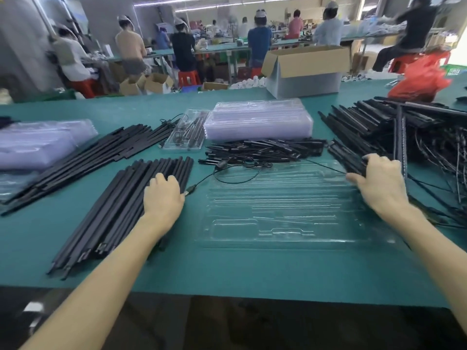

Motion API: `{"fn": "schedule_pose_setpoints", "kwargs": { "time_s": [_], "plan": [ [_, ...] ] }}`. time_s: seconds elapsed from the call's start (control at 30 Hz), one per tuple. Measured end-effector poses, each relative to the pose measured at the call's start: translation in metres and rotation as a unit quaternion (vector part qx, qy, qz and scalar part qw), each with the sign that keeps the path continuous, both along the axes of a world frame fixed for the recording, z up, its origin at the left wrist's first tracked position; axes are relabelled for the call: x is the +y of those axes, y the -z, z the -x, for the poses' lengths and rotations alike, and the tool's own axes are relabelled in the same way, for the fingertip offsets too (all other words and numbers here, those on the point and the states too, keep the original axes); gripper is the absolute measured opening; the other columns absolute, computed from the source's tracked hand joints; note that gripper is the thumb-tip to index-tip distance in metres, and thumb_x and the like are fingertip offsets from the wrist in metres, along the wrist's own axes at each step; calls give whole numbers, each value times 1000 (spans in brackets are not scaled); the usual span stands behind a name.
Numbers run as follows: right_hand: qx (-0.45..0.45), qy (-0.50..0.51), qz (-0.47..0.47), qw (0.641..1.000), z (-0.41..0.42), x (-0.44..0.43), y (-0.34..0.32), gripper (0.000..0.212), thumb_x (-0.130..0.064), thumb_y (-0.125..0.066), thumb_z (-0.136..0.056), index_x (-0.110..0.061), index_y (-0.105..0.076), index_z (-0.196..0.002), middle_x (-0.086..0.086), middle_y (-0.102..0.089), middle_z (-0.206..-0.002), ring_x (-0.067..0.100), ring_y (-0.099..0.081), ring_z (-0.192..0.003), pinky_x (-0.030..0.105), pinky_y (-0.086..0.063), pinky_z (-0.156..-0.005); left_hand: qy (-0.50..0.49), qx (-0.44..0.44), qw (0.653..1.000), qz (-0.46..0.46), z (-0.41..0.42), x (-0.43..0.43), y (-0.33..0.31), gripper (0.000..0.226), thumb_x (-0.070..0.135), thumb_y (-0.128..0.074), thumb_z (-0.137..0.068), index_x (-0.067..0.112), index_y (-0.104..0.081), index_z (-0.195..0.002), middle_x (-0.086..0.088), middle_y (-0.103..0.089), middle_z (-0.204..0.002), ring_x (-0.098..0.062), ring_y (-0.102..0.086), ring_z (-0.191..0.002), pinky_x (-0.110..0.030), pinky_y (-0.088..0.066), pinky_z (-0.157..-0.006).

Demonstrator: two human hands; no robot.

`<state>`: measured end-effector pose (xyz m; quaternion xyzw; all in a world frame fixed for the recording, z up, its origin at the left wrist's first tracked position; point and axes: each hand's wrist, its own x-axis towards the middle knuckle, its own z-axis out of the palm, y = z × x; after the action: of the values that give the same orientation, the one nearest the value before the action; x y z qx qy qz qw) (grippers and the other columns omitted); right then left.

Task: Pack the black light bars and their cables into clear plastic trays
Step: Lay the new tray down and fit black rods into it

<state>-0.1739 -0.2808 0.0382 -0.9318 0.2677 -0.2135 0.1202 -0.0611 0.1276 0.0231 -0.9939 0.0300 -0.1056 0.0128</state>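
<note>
**Both hands on bars, open tray bare between them**

Landmark = the open tray (285, 208), flat on the green table (227, 269) right in front of us, its slots unfilled.

Far L of it we see a tray stack (38, 142), w/ a long-bar heap (83, 160) slanting beside it. Just L of the tray lies the near bar bundle (121, 210), also slanted. Our left hand (163, 195) sits on top of that bundle, knuckles up, fingers bent down over the bars. We can't tell whether they've closed round any one bar. By its thumb, between bundle & tray, is the plug of a USB cable (188, 192); its thin lead loops over the tray's back L corner.

Behind the tray, L to R: a small packed tray (187, 132) w/ cables in it, then a 2nd tray stack (257, 120). Nearer the tray's back edge is a heap of short black pieces (265, 150).

At the tray's back R corner our right hand (379, 183) grips a bar bunch (346, 157), fingers curled over the top, thumb at the near end. The bunch is at the low edge of the right bar heap (391, 122), R of the tray, w/ black cables tangled through it.

Well behind the tray: a cardboard box (305, 69) & a red bag (419, 82).
</note>
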Motion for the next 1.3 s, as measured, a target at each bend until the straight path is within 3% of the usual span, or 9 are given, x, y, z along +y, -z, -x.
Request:
{"fn": "schedule_pose_setpoints", "kwargs": {
  "time_s": [0.1, 0.27, 0.43, 0.67, 0.87, 0.97, 1.03, 1.1, 1.3],
  "plan": [
    [21, 26, 12, 999, 3, -5, 12, 57, -37, -64, -95, 2, -50, -135, 30, -54, -131, 45, -42, -123, 55, -33, -102, -12, 9, 1000, -7, 2, -8, 0, 28, 27, -57, -100, 3, -52, -111, -18, -47, -121, -35, -51, -110, -40, -45, -81],
    [-36, -7, 35, 999, 8, -4, 18, 48, -34, -55, -100, 0, -54, -134, 22, -51, -140, 38, -37, -132, 52, -21, -111, -12, 11, 995, -93, 2, -11, 0, 31, 27, -56, -102, 0, -55, -117, -18, -49, -122, -33, -53, -113, -37, -49, -77],
    [-79, -54, 94, 991, 13, 16, 15, 36, -28, -56, -100, -3, -60, -126, 18, -55, -132, 35, -40, -128, 51, -20, -110, -17, 27, 997, -75, 1, -12, 6, 44, 39, -50, -104, -1, -51, -124, -16, -50, -122, -31, -55, -111, -36, -40, -73],
    [-71, -160, 100, 979, 16, 66, 22, 27, -24, -57, -99, -11, -64, -121, 7, -62, -122, 28, -48, -121, 44, -21, -108, -6, 77, 991, -110, 7, -12, -5, 18, 20, -49, -101, 7, -61, -103, -18, -59, -114, -31, -57, -84, -36, -42, -71],
    [-19, -232, 64, 970, 20, 93, 39, 27, -26, -51, -102, -16, -61, -125, -1, -59, -124, 21, -45, -123, 39, -18, -110, -26, 70, 997, 21, 12, -15, -37, 24, 17, -52, -99, -4, -64, -97, -21, -69, -94, -37, -69, -83, -40, -56, -81],
    [-25, -238, 56, 969, 23, 95, 42, 25, -24, -51, -102, -16, -61, -124, -1, -59, -124, 20, -45, -123, 37, -18, -110, 7, 36, 986, 161, 13, -19, -51, 37, 23, -43, -103, 0, -59, -79, -13, -70, -60, -25, -70, -50, -34, -59, -63],
    [-41, -238, 37, 970, 25, 95, 40, 26, -23, -53, -102, -16, -61, -125, -1, -60, -124, 19, -46, -123, 36, -19, -109, 58, 66, 960, 266, 18, -31, -56, 41, 30, -45, -105, 3, -56, -75, -8, -66, -48, -17, -65, -40, -26, -53, -51],
    [-62, -235, 13, 970, 26, 96, 37, 32, -22, -55, -101, -14, -56, -132, 1, -59, -129, 20, -46, -125, 36, -22, -110, 121, 88, 940, 306, 22, -47, -56, 34, 33, -52, -104, 7, -59, -83, -4, -66, -49, -9, -60, -37, -23, -46, -44],
    [-134, -231, -2, 964, 35, 95, 26, 58, -24, -67, -95, -11, -43, -146, 8, -45, -139, 23, -42, -127, 40, -32, -109, 296, 122, 900, 297, 30, -87, -25, 16, 29, -65, -98, 21, -55, -87, 5, -66, -75, -3, -50, -53, -22, -43, -57]
  ]
}}
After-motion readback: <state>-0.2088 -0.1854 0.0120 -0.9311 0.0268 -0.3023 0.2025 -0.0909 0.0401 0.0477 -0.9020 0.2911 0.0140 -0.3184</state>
